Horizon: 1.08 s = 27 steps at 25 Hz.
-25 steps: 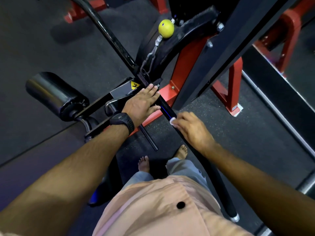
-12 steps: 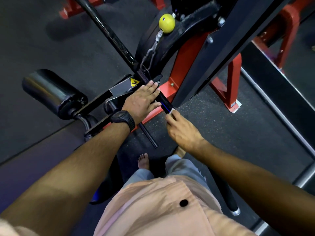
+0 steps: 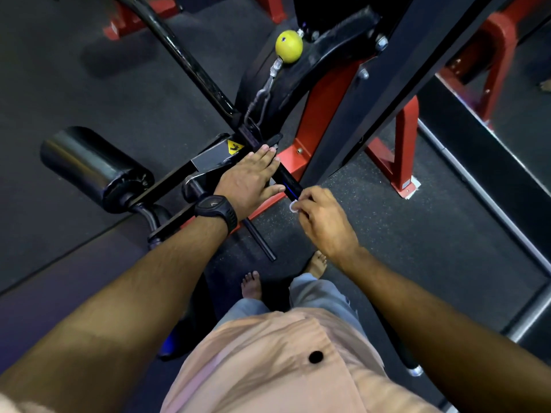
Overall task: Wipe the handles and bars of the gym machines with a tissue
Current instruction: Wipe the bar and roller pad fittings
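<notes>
1. The left hand (image 3: pixel 250 180) is lying flat on the black bar (image 3: pixel 287 181) at the centre of the frame. Its grip is apart, with the fingers straight and pointing toward the upper right.
2. The right hand (image 3: pixel 325 217) is pinching a small white tissue (image 3: pixel 293 206), its grip clamped on it between thumb and fingertips.
3. The tissue is sitting just right of centre, against the bar and just beside the left thumb.
4. The bar is running diagonally from the upper left, passing under both hands, toward a capped end at the lower right.
5. A black watch (image 3: pixel 216 208) is sitting on the left wrist.
6. A yellow ball (image 3: pixel 288 46) is hanging on a cable fitting at the top centre, and a black roller pad (image 3: pixel 89 165) is jutting out at centre left.
7. A red frame (image 3: pixel 316 114) is standing behind the hands, with a yellow warning sticker (image 3: pixel 234 148) just beside the left fingertips.
8. The person's bare feet (image 3: pixel 252 284) are standing on the dark speckled floor (image 3: pixel 417 234), below the hands.
</notes>
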Each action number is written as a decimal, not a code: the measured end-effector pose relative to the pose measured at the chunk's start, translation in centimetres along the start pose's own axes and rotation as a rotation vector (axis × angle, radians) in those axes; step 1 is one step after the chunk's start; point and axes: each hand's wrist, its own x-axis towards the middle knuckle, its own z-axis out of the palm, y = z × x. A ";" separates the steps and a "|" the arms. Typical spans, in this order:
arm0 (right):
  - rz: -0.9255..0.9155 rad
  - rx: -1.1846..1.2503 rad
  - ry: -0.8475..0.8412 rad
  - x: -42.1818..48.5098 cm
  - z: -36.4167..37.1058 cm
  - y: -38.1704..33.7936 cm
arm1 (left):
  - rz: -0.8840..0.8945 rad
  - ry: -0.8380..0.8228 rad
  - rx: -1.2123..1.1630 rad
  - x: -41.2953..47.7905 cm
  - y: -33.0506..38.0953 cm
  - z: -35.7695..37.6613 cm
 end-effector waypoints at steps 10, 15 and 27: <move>0.255 0.224 0.108 -2.0 -0.6 0.5 | -0.091 -0.031 -0.089 -0.4 1.0 0.4; 0.441 0.378 0.029 2.0 -0.2 1.7 | -0.108 -0.008 -0.110 -0.6 1.4 0.5; 0.937 1.161 -0.519 4.6 -0.8 4.5 | -0.133 -0.029 -0.077 -0.9 1.8 0.6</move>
